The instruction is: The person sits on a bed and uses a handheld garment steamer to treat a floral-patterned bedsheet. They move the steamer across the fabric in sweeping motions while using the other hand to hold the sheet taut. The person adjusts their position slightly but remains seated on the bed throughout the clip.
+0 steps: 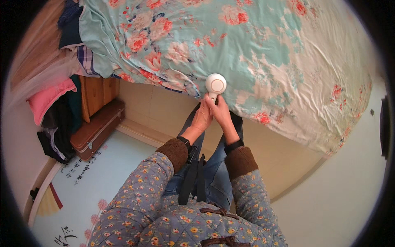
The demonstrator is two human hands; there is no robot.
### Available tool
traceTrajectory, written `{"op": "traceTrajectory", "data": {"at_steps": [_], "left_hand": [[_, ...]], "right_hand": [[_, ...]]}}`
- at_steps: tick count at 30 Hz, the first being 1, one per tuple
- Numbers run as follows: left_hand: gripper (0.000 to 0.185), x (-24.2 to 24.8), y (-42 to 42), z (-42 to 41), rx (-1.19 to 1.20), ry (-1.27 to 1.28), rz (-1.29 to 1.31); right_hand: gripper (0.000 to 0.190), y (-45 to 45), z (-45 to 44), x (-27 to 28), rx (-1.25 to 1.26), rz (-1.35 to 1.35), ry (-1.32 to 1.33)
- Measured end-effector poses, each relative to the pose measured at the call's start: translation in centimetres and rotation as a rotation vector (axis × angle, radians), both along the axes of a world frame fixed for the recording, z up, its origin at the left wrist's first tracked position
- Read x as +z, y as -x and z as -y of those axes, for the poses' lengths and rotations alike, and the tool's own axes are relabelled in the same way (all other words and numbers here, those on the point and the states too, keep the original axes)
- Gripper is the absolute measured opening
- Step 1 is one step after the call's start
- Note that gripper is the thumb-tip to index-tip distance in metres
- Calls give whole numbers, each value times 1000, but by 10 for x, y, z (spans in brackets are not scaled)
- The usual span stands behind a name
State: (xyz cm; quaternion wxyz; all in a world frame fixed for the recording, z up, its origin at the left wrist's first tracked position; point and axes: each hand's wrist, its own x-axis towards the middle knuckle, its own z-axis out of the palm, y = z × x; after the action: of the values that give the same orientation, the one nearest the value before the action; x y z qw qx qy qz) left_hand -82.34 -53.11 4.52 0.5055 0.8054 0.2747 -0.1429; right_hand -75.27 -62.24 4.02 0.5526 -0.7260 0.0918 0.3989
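Observation:
A small white handheld device (216,84), with a round head and a short handle, stands up from between my hands at the edge of a bed. What kind of device it is I cannot tell. My left hand (202,115) and my right hand (221,111) are both closed round its handle, thumbs close together. Beneath the round head lies a green and cream floral bedspread (222,58), which hangs over the near edge of the bed. Dark bands circle both my wrists, below brown fleecy cuffs.
On the left, a brown suitcase (98,129) lies beside a wooden panel (98,95). A pink cloth (51,98) and dark clothes (58,132) hang next to it. Dark folded fabric (70,27) rests at the bed's upper left. The bed edge runs across in front of my knees.

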Motion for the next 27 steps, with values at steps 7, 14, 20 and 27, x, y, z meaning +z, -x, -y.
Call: {"op": "traceTrajectory", "data": {"at_steps": [7, 14, 20, 27], "left_hand": [[45, 14, -20, -78, -387, -534, 217], [33, -10, -24, -180, -903, -803, 127], [15, -24, -8, -198, -995, -789, 12], [11, -12, -61, -179, -1202, -710, -421]], "right_hand": [[47, 16, 12, -3, -230, 136, 70], [54, -29, 155, -22, -880, 158, 289], [52, -38, 101, -20, -442, 248, 430], [41, -21, 131, -34, -123, 428, 459]]}}
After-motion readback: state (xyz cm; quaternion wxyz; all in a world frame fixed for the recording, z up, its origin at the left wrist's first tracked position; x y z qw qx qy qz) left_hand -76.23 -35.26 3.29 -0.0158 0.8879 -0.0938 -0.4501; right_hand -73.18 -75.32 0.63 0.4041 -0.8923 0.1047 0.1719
